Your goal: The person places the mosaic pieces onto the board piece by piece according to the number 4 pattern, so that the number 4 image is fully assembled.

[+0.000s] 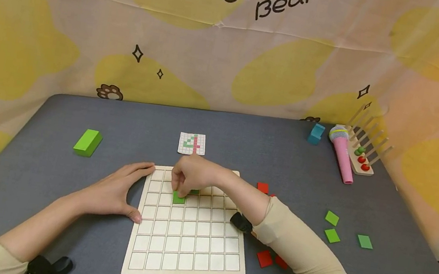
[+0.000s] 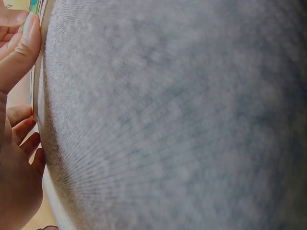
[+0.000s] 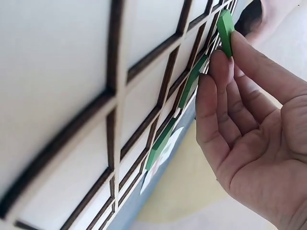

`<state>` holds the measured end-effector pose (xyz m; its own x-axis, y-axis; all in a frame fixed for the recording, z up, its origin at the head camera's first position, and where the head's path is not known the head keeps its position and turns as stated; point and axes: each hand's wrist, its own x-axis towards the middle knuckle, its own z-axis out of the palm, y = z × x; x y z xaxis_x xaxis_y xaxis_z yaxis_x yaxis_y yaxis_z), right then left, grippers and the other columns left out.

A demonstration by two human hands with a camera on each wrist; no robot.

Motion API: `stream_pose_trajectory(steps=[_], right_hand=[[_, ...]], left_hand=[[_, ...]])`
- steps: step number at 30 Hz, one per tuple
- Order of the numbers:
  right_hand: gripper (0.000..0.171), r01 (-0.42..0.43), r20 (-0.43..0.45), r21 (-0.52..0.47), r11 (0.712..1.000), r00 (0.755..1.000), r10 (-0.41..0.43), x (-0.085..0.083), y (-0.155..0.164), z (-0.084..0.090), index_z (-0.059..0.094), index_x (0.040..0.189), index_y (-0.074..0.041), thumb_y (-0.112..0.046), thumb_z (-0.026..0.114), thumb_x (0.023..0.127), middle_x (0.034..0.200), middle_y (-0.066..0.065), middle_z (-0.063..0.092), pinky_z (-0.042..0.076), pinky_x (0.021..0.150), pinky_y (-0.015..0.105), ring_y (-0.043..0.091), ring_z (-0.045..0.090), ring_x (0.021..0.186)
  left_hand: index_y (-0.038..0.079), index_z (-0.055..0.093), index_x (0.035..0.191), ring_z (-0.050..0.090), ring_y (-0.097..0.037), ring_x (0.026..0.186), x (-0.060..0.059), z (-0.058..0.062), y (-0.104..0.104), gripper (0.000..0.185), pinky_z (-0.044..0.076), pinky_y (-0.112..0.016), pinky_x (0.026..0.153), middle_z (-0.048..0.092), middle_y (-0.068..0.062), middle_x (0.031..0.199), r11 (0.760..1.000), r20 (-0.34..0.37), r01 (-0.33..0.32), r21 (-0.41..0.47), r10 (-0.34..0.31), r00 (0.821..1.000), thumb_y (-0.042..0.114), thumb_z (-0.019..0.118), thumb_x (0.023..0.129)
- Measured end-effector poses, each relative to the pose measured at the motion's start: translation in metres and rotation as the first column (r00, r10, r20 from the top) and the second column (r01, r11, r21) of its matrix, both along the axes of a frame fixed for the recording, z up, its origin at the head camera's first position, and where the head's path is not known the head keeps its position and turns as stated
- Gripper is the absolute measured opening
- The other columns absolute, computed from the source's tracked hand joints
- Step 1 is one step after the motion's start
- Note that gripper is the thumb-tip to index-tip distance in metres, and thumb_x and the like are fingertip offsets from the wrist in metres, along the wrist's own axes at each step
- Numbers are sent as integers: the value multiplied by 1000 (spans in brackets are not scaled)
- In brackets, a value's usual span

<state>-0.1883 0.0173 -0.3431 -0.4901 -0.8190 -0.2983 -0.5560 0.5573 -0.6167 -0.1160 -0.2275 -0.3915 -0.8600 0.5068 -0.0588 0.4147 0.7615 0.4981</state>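
The right hand [image 1: 192, 175] is reaching across the pale wooden grid board with square cells [image 1: 183, 264] from the right side, wrist bent, fingertips pointing down and toward the person; thumb and fingers are pinching a small flat green square tile [image 1: 178, 198], which is sitting at a cell in the upper-middle part of the board, third row down or so; the right wrist view is showing the same green tile [image 3: 224, 29] held by its edge between the fingertips [image 3: 218, 72], tilted rather than flat against the grid, so it appears not fully seated; the tile is lying directly below the grip, toward the person's side of the hand; two more green tiles [image 3: 192, 84] are already lying in cells in a diagonal run just beside it.

The left hand [image 1: 118, 190] is resting flat on the grey felt-like table cover [image 1: 47, 177], fingers straight, thumb and fingertips touching the board's left edge, holding nothing; it is well nearer the board's rim than the held tile.

Around: a small printed pattern card [image 1: 192, 144] beyond the board; loose green tiles [image 1: 333, 227] and red tiles [image 1: 265, 258] to the right; a green wooden block [image 1: 88, 142] far left; a pink toy microphone [image 1: 342, 153] and a peg rack [image 1: 364, 151] at the back right; a cartoon-print cloth is hanging behind.
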Motion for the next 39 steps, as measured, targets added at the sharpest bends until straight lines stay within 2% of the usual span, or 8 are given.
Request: stream_pose_trajectory(steps=[20, 28, 34, 39], right_hand=[[8, -18, -91, 46, 999, 996, 22, 2, -3, -2, 76, 80, -13, -12, 83, 76, 75, -4, 71, 45, 64, 16, 2, 57, 68], [8, -27, -123, 29, 999, 992, 30, 2, -3, 3, 73, 79, -14, -10, 80, 78, 70, -9, 62, 41, 62, 16, 3, 52, 66], [6, 19, -105, -35, 999, 994, -22, -7, 23, 14, 72, 86, -11, -9, 76, 81, 70, -6, 59, 39, 62, 18, 6, 49, 65], [7, 110, -69, -70, 991, 991, -115, -19, 62, 19, 73, 91, -10, -9, 72, 84, 80, -3, 67, 46, 67, 20, 7, 57, 71]], left_hand=[[4, 37, 151, 34, -38, 143, 0, 1, -2, 122, 35, -60, 109, 33, -15, 158, 1000, 2, 0, 12, 0, 1000, 66, 84, 57], [4, 37, 150, 34, -39, 142, 2, 1, -2, 122, 36, -60, 108, 33, -16, 157, 1000, -1, -4, 4, 4, 1000, 66, 83, 57], [4, 37, 151, 34, -38, 143, 1, -1, -1, 122, 36, -59, 109, 33, -15, 158, 1000, 1, -5, -5, 5, 1000, 68, 83, 57], [5, 36, 152, 34, -38, 143, 0, -1, -1, 123, 37, -59, 108, 32, -13, 159, 1000, 0, -1, -14, 1, 1000, 69, 82, 58]])
